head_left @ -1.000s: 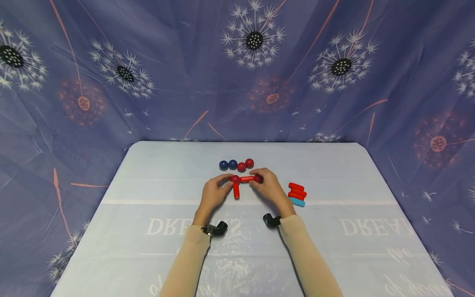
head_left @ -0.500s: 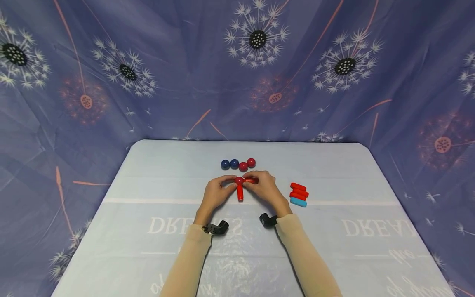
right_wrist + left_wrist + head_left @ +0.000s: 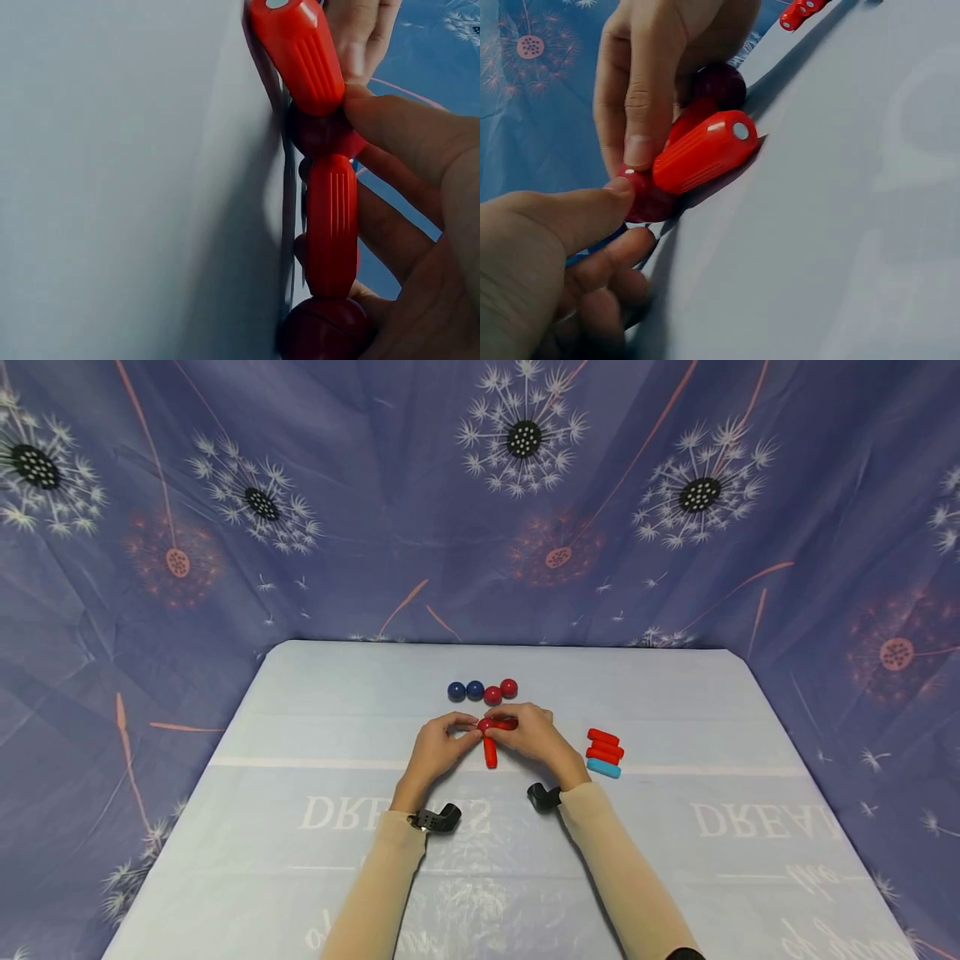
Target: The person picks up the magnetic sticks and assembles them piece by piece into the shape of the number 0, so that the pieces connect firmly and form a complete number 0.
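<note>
A red ball (image 3: pixel 485 725) joins two red magnetic rods at a corner. One ribbed rod (image 3: pixel 491 753) points towards me; the other rod (image 3: pixel 332 225) runs right to a second, darker-looking red ball (image 3: pixel 326 330). My left hand (image 3: pixel 437 750) pinches the corner ball from the left, its thumb on the ball in the left wrist view. From the other side my right hand (image 3: pixel 534 737) grips the same ball with thumb and fingertip. Its palm and other fingers lie along the right-hand rod, partly hiding it and the second ball in the head view.
Behind the hands, two dark blue balls (image 3: pixel 466 691) and two red balls (image 3: pixel 500 692) sit in a row. To the right lie several red rods (image 3: pixel 604 746) and a light blue rod (image 3: pixel 603 768). A patterned cloth hangs behind the white table (image 3: pixel 337 693).
My right hand has shifted left from the outer ball to the corner ball. The near rod has swung slightly, and the joined pieces sit a little further right. The left hand keeps its grip.
</note>
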Action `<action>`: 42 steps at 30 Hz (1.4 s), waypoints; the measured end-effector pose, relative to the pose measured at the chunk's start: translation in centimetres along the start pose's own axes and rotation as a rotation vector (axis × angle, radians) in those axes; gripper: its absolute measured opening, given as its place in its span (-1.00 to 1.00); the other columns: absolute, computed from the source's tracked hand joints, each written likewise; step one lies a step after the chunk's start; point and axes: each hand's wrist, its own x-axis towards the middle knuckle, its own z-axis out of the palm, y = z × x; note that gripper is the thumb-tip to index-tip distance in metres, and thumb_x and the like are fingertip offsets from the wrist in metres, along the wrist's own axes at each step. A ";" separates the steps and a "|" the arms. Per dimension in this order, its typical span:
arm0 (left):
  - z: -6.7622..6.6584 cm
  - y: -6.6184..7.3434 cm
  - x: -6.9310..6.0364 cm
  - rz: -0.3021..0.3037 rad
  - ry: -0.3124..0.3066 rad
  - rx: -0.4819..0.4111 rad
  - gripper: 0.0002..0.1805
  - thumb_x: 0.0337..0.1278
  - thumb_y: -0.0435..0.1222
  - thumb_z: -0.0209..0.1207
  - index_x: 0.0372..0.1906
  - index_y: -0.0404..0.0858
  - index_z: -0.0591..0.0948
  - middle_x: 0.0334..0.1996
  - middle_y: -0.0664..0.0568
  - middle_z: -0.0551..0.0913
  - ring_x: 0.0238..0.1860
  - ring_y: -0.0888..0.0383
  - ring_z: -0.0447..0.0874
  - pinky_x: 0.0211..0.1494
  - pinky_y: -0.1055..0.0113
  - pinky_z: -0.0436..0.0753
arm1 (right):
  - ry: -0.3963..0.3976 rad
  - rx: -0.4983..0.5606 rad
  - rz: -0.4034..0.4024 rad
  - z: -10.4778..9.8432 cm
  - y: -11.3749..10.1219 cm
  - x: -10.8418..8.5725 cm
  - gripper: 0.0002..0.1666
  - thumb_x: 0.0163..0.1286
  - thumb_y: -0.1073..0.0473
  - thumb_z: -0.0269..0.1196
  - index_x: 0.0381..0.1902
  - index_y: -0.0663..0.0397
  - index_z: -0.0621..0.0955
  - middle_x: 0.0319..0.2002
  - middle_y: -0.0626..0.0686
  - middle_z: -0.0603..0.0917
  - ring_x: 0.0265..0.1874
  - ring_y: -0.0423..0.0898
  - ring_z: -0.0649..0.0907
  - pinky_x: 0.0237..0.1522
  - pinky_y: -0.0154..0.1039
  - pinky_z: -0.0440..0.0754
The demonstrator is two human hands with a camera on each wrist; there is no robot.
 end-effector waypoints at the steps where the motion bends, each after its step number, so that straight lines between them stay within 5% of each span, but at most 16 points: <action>1: -0.2 0.0 0.1 -0.001 -0.007 -0.028 -0.71 0.27 -0.19 0.39 0.03 -0.20 0.75 -0.17 -0.01 0.82 -0.62 0.26 0.43 -0.44 0.35 0.47 | -0.002 -0.001 0.007 -0.1 0.0 0.0 -0.66 0.36 -0.05 0.43 0.07 -0.18 0.75 -0.04 -0.07 0.81 0.05 0.01 0.69 0.10 0.16 0.28; 5: -1.1 -0.2 0.6 0.006 -0.011 -0.092 -0.69 0.30 -0.23 0.36 0.07 -0.27 0.73 -0.15 -0.08 0.81 -0.68 0.25 0.51 -0.58 0.36 0.54 | -0.006 -0.016 0.025 -0.3 0.0 0.1 -0.64 0.37 -0.07 0.42 0.09 -0.18 0.75 -0.02 -0.06 0.79 0.05 0.01 0.67 0.08 0.15 0.31; 16: -3.4 0.1 3.6 0.068 0.102 -0.043 -0.62 0.28 -0.31 0.36 0.16 -0.31 0.67 0.04 -0.19 0.75 -0.55 0.12 0.69 -0.47 0.37 0.64 | -0.022 0.006 0.053 -0.9 0.1 0.6 -0.60 0.37 -0.08 0.41 0.12 -0.15 0.73 0.00 0.00 0.77 0.08 0.07 0.64 0.07 0.14 0.29; 24: -3.3 -0.4 5.4 0.044 0.058 0.146 -0.53 0.26 -0.25 0.38 0.23 -0.30 0.63 0.14 -0.20 0.70 -0.03 -0.12 0.68 0.04 0.05 0.63 | -0.032 0.009 0.069 -1.0 0.3 0.8 -0.61 0.37 -0.08 0.42 0.11 -0.17 0.74 -0.02 0.02 0.77 0.06 0.08 0.63 0.10 0.16 0.29; 31: -3.1 -0.6 5.7 0.015 0.023 0.173 -0.56 0.29 -0.23 0.37 0.20 -0.31 0.64 0.13 -0.20 0.71 -0.01 -0.10 0.68 0.10 0.01 0.62 | -0.018 -0.034 0.046 -1.3 0.3 0.8 -0.57 0.36 -0.06 0.43 0.15 -0.12 0.73 -0.03 0.01 0.78 0.07 0.09 0.63 0.16 0.20 0.30; 37: -3.1 -0.5 5.3 0.019 0.033 0.176 -0.58 0.27 -0.20 0.39 0.15 -0.30 0.68 0.09 -0.21 0.73 -0.01 -0.10 0.71 0.08 0.02 0.64 | -0.034 -0.024 0.022 -1.5 0.7 1.0 -0.56 0.38 -0.01 0.42 0.17 -0.03 0.72 0.06 0.05 0.75 0.09 0.08 0.62 0.27 0.11 0.51; 42: -3.4 -0.3 4.2 0.046 0.035 0.185 -0.58 0.26 -0.17 0.40 0.13 -0.28 0.70 0.08 -0.19 0.75 -0.16 -0.02 0.72 -0.04 0.10 0.66 | -0.055 0.004 0.008 -1.7 0.9 1.2 -0.59 0.38 0.03 0.43 0.13 0.01 0.73 0.00 0.06 0.75 -0.05 0.02 0.66 0.13 -0.01 0.66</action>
